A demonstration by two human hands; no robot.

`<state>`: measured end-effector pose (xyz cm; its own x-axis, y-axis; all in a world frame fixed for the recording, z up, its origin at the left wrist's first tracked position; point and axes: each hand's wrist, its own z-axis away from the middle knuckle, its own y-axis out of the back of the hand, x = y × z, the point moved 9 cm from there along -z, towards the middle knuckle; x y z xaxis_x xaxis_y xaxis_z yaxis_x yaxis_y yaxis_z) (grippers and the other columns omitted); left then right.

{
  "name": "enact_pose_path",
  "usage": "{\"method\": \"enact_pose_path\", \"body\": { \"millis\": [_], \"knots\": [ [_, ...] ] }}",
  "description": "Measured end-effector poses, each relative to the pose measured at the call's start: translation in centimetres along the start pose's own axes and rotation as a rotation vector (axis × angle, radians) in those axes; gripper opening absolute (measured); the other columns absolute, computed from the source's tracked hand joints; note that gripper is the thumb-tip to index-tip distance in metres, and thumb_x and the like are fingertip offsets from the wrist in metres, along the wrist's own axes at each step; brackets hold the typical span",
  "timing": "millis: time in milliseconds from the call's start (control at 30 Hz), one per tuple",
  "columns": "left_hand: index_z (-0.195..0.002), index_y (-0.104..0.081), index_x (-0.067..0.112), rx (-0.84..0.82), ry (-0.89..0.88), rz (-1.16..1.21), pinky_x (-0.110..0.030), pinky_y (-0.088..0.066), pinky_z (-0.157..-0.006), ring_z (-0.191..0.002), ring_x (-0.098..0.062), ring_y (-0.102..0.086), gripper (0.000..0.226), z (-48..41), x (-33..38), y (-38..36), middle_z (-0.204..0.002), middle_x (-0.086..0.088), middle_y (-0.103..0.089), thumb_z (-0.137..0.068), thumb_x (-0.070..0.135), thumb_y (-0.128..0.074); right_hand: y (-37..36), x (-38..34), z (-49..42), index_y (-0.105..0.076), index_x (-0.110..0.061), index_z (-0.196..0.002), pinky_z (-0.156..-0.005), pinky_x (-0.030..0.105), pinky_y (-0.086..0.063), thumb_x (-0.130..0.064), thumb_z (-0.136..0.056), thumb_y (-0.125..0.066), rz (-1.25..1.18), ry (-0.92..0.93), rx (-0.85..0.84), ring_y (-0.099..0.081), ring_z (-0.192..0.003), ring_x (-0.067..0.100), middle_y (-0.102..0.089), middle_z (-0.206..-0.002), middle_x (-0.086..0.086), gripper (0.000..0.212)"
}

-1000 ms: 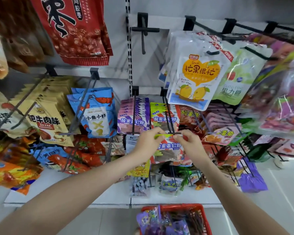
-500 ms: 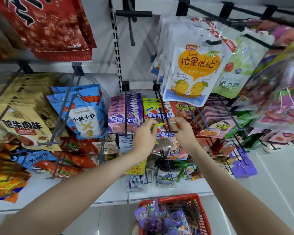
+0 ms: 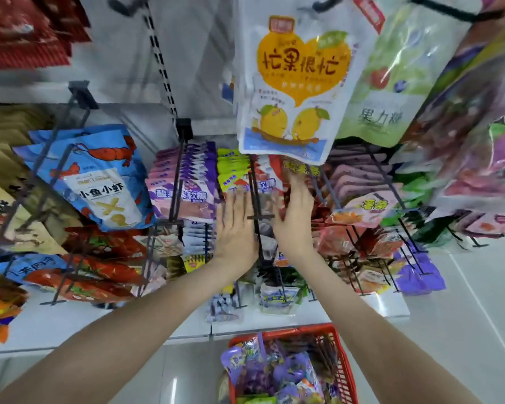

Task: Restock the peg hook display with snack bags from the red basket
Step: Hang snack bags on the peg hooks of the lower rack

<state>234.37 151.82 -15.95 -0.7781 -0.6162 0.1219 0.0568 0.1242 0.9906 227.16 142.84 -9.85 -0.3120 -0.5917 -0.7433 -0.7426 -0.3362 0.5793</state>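
Observation:
Both my hands are at one black peg hook [image 3: 256, 199] in the middle of the display. My left hand [image 3: 236, 228] lies flat with straight fingers against the green-topped snack bags [image 3: 233, 173] on that hook. My right hand [image 3: 295, 217] presses with straight fingers on the same stack from the right of the hook. Neither hand holds a loose bag. The red basket [image 3: 340, 360] stands on the floor below, with several purple and mixed snack bags in it.
A big mango bag [image 3: 296, 88] hangs just above my hands. Purple bags [image 3: 184, 188] and a blue shrimp bag [image 3: 99, 182] hang to the left, red and pink bags [image 3: 365, 208] to the right. More hooks jut out below, over a white shelf [image 3: 123, 319].
My hands pinched a green-topped bag at the hook's tip; now the bag sits back on the hook and both hands lie flat against the stack. The view has moved closer and tilted down.

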Motion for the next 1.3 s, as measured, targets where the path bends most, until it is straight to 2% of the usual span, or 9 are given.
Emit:
{"method": "enact_pose_path", "body": {
  "millis": [67, 200, 267, 367, 600, 800, 933, 1200, 1300],
  "knots": [
    [-0.148, 0.014, 0.007, -0.051, 0.009, 0.093, -0.042, 0.017, -0.114, -0.143, -0.031, 0.021, 0.091, 2.6, 1.7, -2.7, -0.157, -0.013, 0.017, -0.086, 0.024, -0.050, 0.9, 2.4, 4.3, -0.037, 0.000, -0.139, -0.109, 0.027, -0.021, -0.005, -0.091, -0.055, -0.015, 0.065, -0.057, -0.031, -0.129, 0.024, -0.041, -0.140, 0.017, 0.052],
    [-0.143, 0.024, 0.013, -0.184, -0.023, 0.135, -0.040, 0.012, -0.116, -0.141, -0.026, 0.027, 0.091, 9.4, 6.3, -11.5, -0.146, -0.005, 0.036, -0.091, 0.030, -0.048, 1.8, 13.2, 14.6, -0.045, -0.005, -0.135, -0.103, 0.026, -0.028, -0.005, -0.092, -0.053, 0.058, -0.017, -0.286, -0.036, -0.121, 0.020, -0.050, -0.130, 0.013, 0.043],
    [-0.150, 0.010, 0.011, -0.313, -0.071, 0.125, -0.040, 0.008, -0.116, -0.145, -0.029, 0.016, 0.085, 13.1, 9.0, -17.4, -0.149, -0.006, 0.033, -0.091, 0.031, -0.047, 2.6, 21.5, 20.2, -0.046, -0.006, -0.133, -0.100, 0.030, -0.032, -0.002, -0.090, -0.054, 0.118, -0.181, -0.359, -0.041, -0.119, 0.025, -0.051, -0.127, 0.014, 0.045],
    [-0.149, -0.021, 0.004, -0.469, -0.166, 0.120, -0.045, -0.014, -0.116, -0.143, -0.039, -0.017, 0.076, 18.2, 13.0, -26.1, -0.158, -0.020, -0.002, -0.086, 0.028, -0.057, 4.3, 34.6, 29.3, -0.051, -0.004, -0.127, -0.085, 0.037, -0.042, -0.007, -0.083, -0.058, 0.209, -0.518, -0.407, -0.054, -0.105, 0.037, -0.054, -0.118, 0.018, 0.045],
    [-0.152, -0.015, 0.016, -0.810, -0.269, 0.024, -0.042, -0.012, -0.117, -0.145, -0.029, -0.007, 0.070, 27.0, 16.2, -47.5, -0.160, -0.013, 0.009, -0.092, 0.033, -0.046, 1.0, 54.5, 45.6, -0.062, -0.005, -0.110, -0.074, 0.033, -0.042, -0.013, -0.086, -0.054, 0.322, -0.848, -0.538, -0.060, -0.095, 0.037, -0.064, -0.102, 0.018, 0.026],
    [-0.152, -0.010, 0.015, -0.797, -0.249, 0.026, -0.044, -0.003, -0.117, -0.146, -0.028, 0.003, 0.066, 28.4, 15.2, -58.5, -0.159, -0.010, 0.011, -0.097, 0.028, -0.044, -6.6, 62.0, 46.5, -0.023, 0.003, -0.145, -0.102, 0.049, -0.037, -0.009, -0.088, -0.059, 0.280, -0.776, -0.422, -0.042, -0.124, 0.041, -0.037, -0.140, 0.025, 0.068],
    [-0.152, -0.012, 0.012, -0.679, -0.226, 0.092, -0.040, -0.006, -0.117, -0.146, -0.027, -0.002, 0.063, 27.8, 14.9, -61.7, -0.159, -0.011, 0.006, -0.098, 0.029, -0.040, -10.2, 64.0, 45.0, -0.018, -0.001, -0.148, -0.107, 0.048, -0.022, -0.028, -0.080, -0.069, 0.550, -0.622, -0.362, -0.028, -0.135, 0.039, -0.028, -0.150, 0.020, 0.089],
    [-0.147, -0.030, 0.007, -0.522, -0.273, 0.202, -0.039, -0.010, -0.117, -0.141, -0.031, -0.019, 0.056, 25.2, 16.3, -63.7, -0.156, -0.014, -0.016, -0.096, 0.026, -0.046, -15.1, 65.5, 45.8, -0.013, -0.004, -0.149, -0.117, 0.040, -0.014, 0.007, -0.075, -0.064, 0.597, -0.340, -0.405, -0.023, -0.142, 0.031, -0.027, -0.152, 0.016, 0.091],
    [-0.147, -0.030, 0.008, -0.484, -0.310, 0.205, -0.041, -0.009, -0.117, -0.142, -0.033, -0.018, 0.055, 24.4, 16.7, -64.0, -0.156, -0.016, -0.016, -0.097, 0.023, -0.045, -14.3, 65.0, 45.5, -0.021, 0.003, -0.146, -0.115, 0.041, -0.021, 0.013, -0.076, -0.055, 0.552, -0.381, -0.238, -0.029, -0.137, 0.039, -0.029, -0.148, 0.024, 0.078]
  ]
}}
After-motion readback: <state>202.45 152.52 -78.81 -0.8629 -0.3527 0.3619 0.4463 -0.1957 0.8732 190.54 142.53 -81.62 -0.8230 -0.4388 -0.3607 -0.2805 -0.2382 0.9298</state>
